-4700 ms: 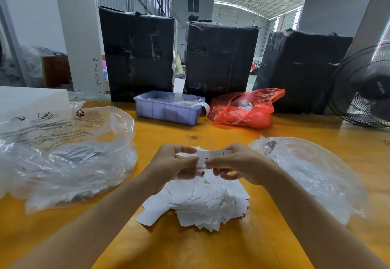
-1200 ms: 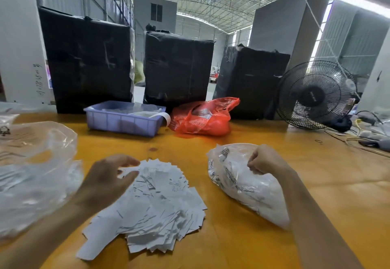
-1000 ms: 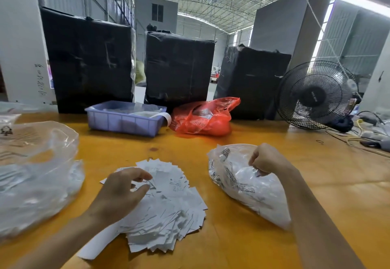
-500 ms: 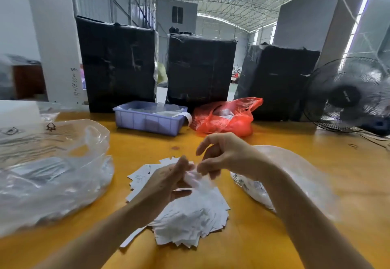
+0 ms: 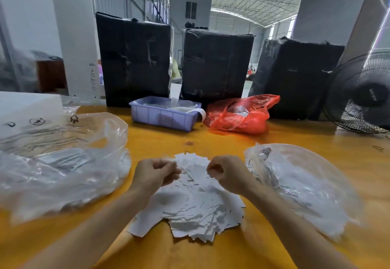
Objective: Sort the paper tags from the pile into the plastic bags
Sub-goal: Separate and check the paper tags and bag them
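Note:
A heap of white paper tags [image 5: 196,205] lies on the yellow table in front of me. Above its far edge, my left hand [image 5: 155,173] has its fingers curled and seems to pinch a blurred paper tag at the fingertips. A short gap to the right, my right hand [image 5: 226,174] is curled into a fist with nothing visible in it. A large clear plastic bag [image 5: 61,163] holding tags lies to the left. A second clear plastic bag [image 5: 301,184] with tags lies to the right, close to my right wrist.
A lilac plastic bin [image 5: 162,116] and a red plastic bag [image 5: 240,114] sit at the back of the table [image 5: 160,146]. Three black-wrapped bales [image 5: 135,57] stand behind them. A black fan [image 5: 363,93] stands at the right edge, a white box [image 5: 25,104] at the far left.
My right hand left the right bag and came back over the pile. Both hands met above the tags half a second ago and have since drawn a little apart, fingers curled.

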`<move>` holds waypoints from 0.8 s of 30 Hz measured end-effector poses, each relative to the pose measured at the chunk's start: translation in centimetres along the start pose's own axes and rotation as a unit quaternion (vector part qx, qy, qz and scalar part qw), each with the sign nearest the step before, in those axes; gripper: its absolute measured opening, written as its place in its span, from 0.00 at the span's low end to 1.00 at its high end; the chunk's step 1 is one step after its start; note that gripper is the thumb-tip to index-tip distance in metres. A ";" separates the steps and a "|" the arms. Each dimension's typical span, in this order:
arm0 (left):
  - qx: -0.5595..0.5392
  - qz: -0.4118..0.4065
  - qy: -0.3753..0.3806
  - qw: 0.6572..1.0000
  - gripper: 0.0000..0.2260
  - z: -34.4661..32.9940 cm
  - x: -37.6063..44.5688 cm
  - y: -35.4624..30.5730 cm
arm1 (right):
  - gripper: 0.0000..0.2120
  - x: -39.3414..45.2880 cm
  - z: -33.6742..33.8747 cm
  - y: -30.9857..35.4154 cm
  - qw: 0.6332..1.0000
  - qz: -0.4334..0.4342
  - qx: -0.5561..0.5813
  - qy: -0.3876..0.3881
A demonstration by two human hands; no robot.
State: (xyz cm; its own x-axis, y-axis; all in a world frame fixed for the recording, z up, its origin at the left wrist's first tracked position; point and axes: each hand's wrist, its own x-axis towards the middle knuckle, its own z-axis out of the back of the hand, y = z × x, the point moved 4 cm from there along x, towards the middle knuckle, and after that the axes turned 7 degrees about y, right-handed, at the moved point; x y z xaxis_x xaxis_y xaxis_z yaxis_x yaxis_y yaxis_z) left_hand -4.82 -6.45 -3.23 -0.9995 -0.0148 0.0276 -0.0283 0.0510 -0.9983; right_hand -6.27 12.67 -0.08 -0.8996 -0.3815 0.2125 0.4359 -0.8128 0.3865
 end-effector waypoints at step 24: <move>-0.024 0.004 0.028 0.999 0.08 -1.1 -0.3 0.6 | 0.03 0.1 -1.6 -2.5 0.776 -0.183 0.588 -0.139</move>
State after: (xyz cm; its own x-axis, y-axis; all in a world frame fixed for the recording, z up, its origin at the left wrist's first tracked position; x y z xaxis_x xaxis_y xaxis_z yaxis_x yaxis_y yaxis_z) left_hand -4.51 -5.30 -3.78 -0.9988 0.0425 0.0237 -0.0194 0.0987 -0.9949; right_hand -7.46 13.99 -2.47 -0.9996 0.0227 0.0183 0.0221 0.1818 0.9831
